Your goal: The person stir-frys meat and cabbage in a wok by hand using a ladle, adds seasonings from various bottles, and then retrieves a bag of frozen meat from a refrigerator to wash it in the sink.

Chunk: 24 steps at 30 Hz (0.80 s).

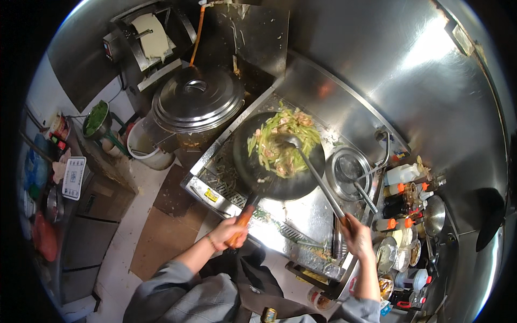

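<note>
My left hand (231, 234) is closed round the orange-brown wooden handle of a dark wok (244, 169), which is tilted over the steel stove. Green vegetable strips with pieces of meat (278, 155) fill the wok's far side, some of them rising at its rim. My right hand (357, 237) grips the wooden end of a long-handled metal ladle (317, 177). The ladle's bowl is over the food, partly among it. The burner beneath the wok is hidden.
Right of the wok, a round metal pot (349, 173) holds a strainer or ladle. Sauce bottles (394, 189) and seasoning bowls (387, 252) line the right side. A large lidded steel pot (198, 101) stands at the back left, beside a white bucket (151, 155). A steel wall (343, 84) rises behind the stove.
</note>
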{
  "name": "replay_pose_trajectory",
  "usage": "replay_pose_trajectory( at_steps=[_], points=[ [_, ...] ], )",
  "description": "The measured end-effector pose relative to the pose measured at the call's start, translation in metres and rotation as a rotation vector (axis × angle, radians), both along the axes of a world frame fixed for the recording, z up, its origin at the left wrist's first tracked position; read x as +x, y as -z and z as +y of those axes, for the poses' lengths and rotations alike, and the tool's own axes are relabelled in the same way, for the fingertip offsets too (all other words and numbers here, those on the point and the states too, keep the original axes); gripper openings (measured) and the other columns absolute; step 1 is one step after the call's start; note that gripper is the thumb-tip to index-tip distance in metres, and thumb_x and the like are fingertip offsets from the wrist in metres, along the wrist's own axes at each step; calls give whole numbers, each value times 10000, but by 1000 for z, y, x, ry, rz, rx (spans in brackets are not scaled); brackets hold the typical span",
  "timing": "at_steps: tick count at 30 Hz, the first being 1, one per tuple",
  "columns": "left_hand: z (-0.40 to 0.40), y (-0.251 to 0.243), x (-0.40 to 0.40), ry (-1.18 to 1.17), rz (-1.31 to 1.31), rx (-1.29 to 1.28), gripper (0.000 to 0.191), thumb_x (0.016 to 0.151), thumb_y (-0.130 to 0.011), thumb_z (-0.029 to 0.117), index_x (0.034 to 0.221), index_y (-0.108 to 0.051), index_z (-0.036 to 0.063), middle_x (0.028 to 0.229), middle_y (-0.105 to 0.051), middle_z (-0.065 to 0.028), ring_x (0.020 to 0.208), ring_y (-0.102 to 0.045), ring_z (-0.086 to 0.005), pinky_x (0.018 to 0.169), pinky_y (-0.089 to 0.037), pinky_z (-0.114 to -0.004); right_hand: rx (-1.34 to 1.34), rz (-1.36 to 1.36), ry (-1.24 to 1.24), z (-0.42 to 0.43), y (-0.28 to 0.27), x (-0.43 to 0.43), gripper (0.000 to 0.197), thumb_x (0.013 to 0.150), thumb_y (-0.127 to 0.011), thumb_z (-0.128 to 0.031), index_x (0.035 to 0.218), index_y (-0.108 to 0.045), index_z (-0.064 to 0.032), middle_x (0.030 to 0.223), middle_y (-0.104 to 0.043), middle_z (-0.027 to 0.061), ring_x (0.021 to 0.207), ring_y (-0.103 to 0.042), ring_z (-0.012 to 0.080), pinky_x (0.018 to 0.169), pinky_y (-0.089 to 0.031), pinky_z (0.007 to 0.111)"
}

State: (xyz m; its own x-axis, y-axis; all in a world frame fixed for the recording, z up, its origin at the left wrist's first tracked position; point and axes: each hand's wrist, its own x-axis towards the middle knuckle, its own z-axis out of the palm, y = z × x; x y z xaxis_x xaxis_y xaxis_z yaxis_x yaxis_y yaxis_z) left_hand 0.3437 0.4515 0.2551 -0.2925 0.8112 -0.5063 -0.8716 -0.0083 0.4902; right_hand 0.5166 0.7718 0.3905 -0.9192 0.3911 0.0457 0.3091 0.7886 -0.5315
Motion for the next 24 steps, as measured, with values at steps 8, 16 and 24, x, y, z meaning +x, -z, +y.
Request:
replay_pose_trajectory(
  at_steps=[8, 16, 24],
  points=[
    [73, -3, -31, -86, 96, 6, 105, 797, -574, 69, 759, -489, 22, 611, -490, -54, 485, -485, -141, 446, -414, -292, -791, -74, 465, -15, 24, -8, 366, 900, -519, -184, 1241, -505, -53, 621, -511, -17, 463, -441, 64, 399, -364, 226],
    [37, -20, 0, -83, 119, -47, 156, 865, -563, 133, 969, -464, 72, 743, -531, -44, 601, -525, -113, 482, -434, -251, -122, 15, 113, 0, 50, -42, 307, 848, -572, -91, 1146, -540, -28, 630, -591, 76, 492, -497, 143, 457, -424, 309],
    [47, 1, 3, -97, 120, -15, 139, 871, -545, 107, 958, -440, 79, 755, -507, -34, 567, -470, -95, 437, -351, -225, -1977, -24, 642, -85, 66, -48, 394, 935, -442, -210, 1259, -386, 5, 638, -438, 37, 441, -350, 58, 324, -305, 178]
  ],
)
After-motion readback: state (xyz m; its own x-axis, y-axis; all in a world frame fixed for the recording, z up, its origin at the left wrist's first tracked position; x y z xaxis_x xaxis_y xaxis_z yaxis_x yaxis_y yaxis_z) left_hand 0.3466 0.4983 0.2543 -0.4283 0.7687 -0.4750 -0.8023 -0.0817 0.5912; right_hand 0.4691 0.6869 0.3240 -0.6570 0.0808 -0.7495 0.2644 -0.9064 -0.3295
